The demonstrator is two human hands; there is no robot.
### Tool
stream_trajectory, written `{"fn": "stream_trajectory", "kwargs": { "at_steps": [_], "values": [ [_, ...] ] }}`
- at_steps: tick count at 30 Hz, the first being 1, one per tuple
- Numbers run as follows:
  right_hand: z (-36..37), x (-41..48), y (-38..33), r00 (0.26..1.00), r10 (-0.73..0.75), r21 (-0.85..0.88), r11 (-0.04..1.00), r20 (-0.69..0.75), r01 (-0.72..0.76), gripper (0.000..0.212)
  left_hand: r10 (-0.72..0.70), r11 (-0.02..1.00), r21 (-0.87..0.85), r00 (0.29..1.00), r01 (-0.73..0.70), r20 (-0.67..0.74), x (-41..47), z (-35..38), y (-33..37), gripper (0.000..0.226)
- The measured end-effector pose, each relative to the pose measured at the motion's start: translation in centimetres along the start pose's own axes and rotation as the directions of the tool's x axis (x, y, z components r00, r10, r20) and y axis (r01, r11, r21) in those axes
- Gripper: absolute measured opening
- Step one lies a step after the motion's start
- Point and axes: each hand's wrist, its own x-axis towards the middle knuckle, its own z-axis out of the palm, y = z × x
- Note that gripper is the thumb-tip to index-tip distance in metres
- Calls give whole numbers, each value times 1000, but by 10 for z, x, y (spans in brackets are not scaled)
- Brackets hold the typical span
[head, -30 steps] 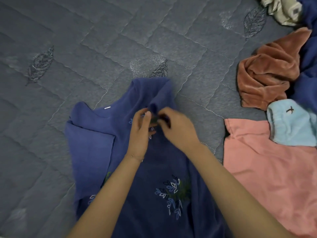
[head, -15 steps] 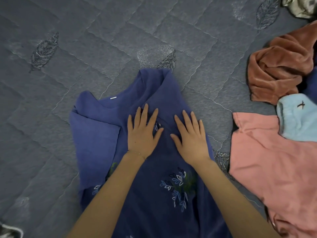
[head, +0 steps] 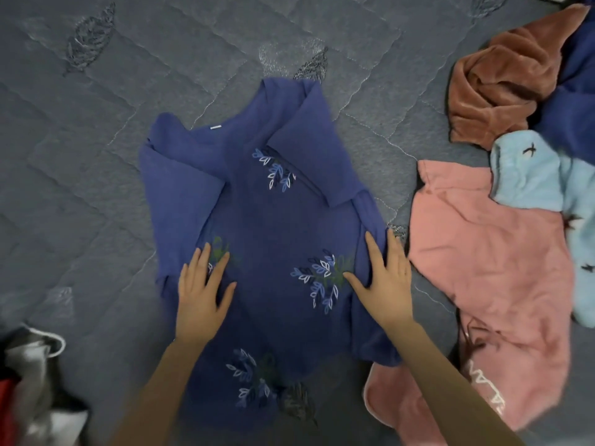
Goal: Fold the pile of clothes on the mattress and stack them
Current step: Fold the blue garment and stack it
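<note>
Your left hand [head: 201, 297] lies flat on the blue shirt [head: 277, 226], palm down on its lower left part with the fingers straight and spread. Your right hand [head: 384, 278] lies flat too, fingers straight, on the shirt's right edge beside an embroidered leaf sprig. Neither hand grips anything. The shirt lies spread on the grey quilted mattress [head: 161, 59] with its collar away from you and both sleeves folded inward. Most of it lies between and ahead of your hands. Just right of your right hand lies a pink garment [head: 489, 252], with a light blue one [head: 531, 175] overlapping its far edge.
</note>
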Motion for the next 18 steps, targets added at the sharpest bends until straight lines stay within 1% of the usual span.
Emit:
{"fn": "stream_trajectory", "kwargs": {
  "at_steps": [1,3,5,6,7,9,10,11,12,13,14,15,16,17,18],
  "values": [
    [-2,-10,1,999,44,18,999,18,-45,84,-15,999,29,999,15,29,-17,1,-4,59],
    [-5,-27,-1,994,98,83,991,49,-102,91,-1,996,90,998,-5,70,-41,1,-3,61],
    [-3,-41,-3,992,125,153,980,27,-127,85,-13,994,110,995,2,96,-56,5,3,61],
    [-2,-48,-2,991,134,185,974,7,-133,77,-34,994,108,994,22,104,-62,7,7,61],
    [0,-54,0,988,155,221,964,-5,-150,63,-58,994,102,993,47,104,-68,10,10,61],
    [-2,-64,1,967,255,312,919,-10,-240,23,-122,991,68,990,117,75,-80,14,18,60],
    [-3,-68,3,952,307,358,890,-11,-283,8,-179,984,31,983,178,42,-87,16,23,61],
    [-4,-71,5,936,351,409,859,-35,-307,12,-269,963,-28,963,269,-5,-94,19,28,65],
    [-6,-75,8,919,389,458,829,-61,-321,19,-390,916,-119,919,382,-49,-102,21,35,72],
    [-10,-78,8,905,416,511,799,-91,-317,21,-521,837,-234,851,495,-63,-110,23,42,80],
    [-14,-80,7,892,436,561,771,-121,-301,21,-631,737,-337,775,585,-32,-117,25,50,87],
    [-18,-83,5,880,455,610,738,-136,-287,20,-694,657,-394,720,642,16,-124,27,57,90],
    [-22,-85,2,874,464,656,706,-143,-268,20,-714,623,-409,698,667,50,-132,29,64,87],
    [-25,-87,0,870,473,687,679,-140,-258,20,-709,623,-408,702,667,65,-140,32,68,82],
    [-27,-89,-1,868,473,691,677,-147,-252,22,-699,631,-409,711,660,69,-148,35,71,76]
  ]
}}
